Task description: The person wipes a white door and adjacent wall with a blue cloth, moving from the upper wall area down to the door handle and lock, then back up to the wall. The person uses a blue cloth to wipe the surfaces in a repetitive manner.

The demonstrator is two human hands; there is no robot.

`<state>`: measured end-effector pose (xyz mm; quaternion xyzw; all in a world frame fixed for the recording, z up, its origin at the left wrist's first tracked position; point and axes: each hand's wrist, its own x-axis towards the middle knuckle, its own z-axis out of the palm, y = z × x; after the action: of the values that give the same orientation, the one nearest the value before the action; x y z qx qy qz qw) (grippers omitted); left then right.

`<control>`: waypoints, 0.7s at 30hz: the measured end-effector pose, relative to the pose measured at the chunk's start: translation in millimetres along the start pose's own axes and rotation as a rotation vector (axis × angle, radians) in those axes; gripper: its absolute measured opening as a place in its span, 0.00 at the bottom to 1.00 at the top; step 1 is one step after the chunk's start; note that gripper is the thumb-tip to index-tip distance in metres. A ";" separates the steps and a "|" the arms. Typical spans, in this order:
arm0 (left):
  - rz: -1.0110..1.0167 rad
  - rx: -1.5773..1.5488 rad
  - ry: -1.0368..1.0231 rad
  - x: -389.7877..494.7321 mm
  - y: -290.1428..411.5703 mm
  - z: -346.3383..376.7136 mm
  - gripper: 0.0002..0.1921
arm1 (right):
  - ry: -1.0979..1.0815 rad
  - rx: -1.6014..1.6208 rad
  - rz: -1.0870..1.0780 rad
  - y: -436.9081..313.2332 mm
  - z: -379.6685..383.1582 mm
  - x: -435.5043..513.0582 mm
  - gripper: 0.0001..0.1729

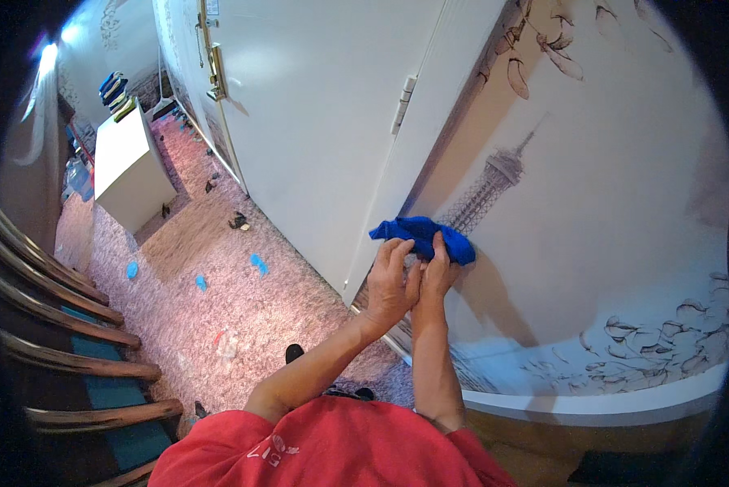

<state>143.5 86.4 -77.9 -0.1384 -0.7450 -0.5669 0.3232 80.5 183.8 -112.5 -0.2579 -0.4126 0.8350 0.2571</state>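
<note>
A crumpled piece of blue cloth (pixel 422 234) is held up in front of me, close to the patterned wall beside the white door. My right hand (pixel 439 268) grips its right part, with a finger laid over the fabric. My left hand (pixel 392 280) is at the cloth's lower left edge, its fingers bent and touching or almost touching the right hand; whether it pinches the fabric cannot be told. Something small and pale shows between the hands, too hidden to name.
The white door (pixel 316 122) has a brass handle (pixel 217 73). A white cabinet (pixel 130 158) bears a stack of folded cloths (pixel 115 91). Dark and light-blue scraps (pixel 259 264) lie on the pink carpet (pixel 218 316). Curved wooden bars (pixel 78 359) stand at the left.
</note>
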 end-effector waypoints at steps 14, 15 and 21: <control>0.011 0.026 -0.394 -4.2 -46.2 16.9 0.32 | -0.084 0.010 0.076 -17.2 -13.6 -44.4 0.24; 0.034 0.015 -0.369 2.7 -44.7 16.4 0.31 | -0.119 -0.006 0.028 -25.5 -5.1 -49.7 0.25; -0.072 -0.145 -0.152 45.4 -21.5 32.7 0.23 | -0.304 -0.116 -0.211 -50.6 11.5 -42.2 0.20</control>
<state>86.4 102.8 -70.0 -0.1774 -0.7288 -0.6185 0.2342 115.1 177.0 -55.6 -0.0986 -0.5190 0.8075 0.2624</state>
